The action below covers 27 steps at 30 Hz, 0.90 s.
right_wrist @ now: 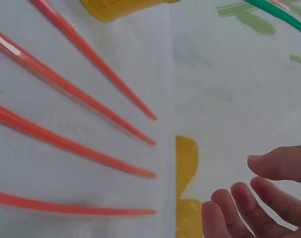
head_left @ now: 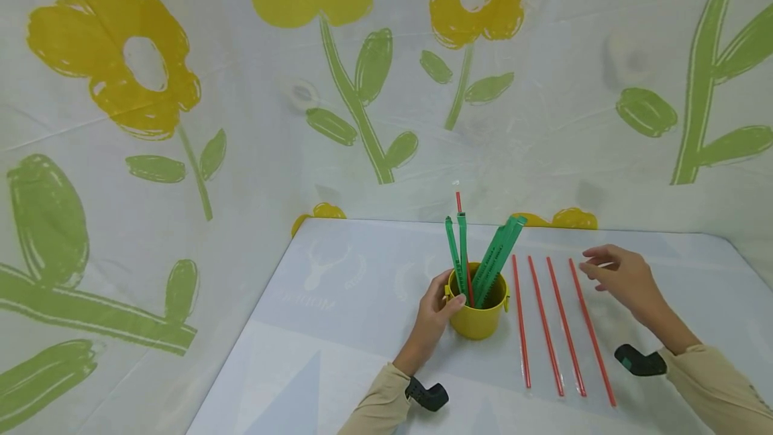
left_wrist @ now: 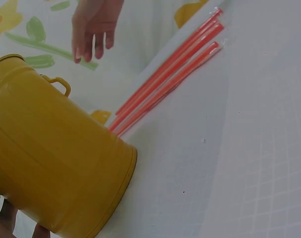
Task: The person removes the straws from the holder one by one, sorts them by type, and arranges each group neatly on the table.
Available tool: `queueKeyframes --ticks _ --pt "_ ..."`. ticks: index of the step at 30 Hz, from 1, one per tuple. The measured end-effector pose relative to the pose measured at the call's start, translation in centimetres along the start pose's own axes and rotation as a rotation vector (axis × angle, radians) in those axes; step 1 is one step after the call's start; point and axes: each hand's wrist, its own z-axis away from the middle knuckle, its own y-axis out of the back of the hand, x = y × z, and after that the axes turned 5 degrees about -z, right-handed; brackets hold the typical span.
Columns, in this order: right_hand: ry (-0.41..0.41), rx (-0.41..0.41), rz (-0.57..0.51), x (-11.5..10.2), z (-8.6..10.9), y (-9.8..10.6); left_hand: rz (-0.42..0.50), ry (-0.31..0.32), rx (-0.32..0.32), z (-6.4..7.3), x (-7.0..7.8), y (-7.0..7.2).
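My left hand (head_left: 432, 314) holds a small yellow bucket (head_left: 477, 325) at its left side, with the thumb at the rim. Inside the bucket stand several green paper-wrapped sticks (head_left: 498, 262), leaning apart, and a thin red straw (head_left: 458, 202) in clear wrapping. To the right of the bucket, several red straws (head_left: 546, 324) lie side by side on the table, some visibly in clear wrappers. My right hand (head_left: 625, 282) hovers by the far end of the rightmost straw, fingers loosely bent and holding nothing; in the right wrist view a gap shows between thumb and fingers.
The pale table (head_left: 362, 327) ends at a far edge against a white cloth (head_left: 543, 153) printed with yellow flowers and green leaves. A black wrist device (head_left: 427, 395) sits at the left sleeve, another black device (head_left: 640, 361) at the right sleeve.
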Motion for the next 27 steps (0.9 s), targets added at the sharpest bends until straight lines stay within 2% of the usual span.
queueKeyframes --ticks 4,10,16,27 --pt "0.03 0.015 0.002 -0.9 0.0 0.3 -0.001 0.02 0.001 -0.3 -1.5 0.1" --pt "0.058 0.042 -0.019 -2.4 0.0 0.7 0.003 0.01 0.01 -0.4 -2.1 0.1" --pt "0.103 0.053 -0.051 -3.6 0.1 1.1 0.006 0.008 0.017 -0.4 -2.2 0.1" --pt "0.149 0.083 -0.054 -5.8 0.0 1.3 0.017 0.022 0.002 -0.4 -1.6 0.1"
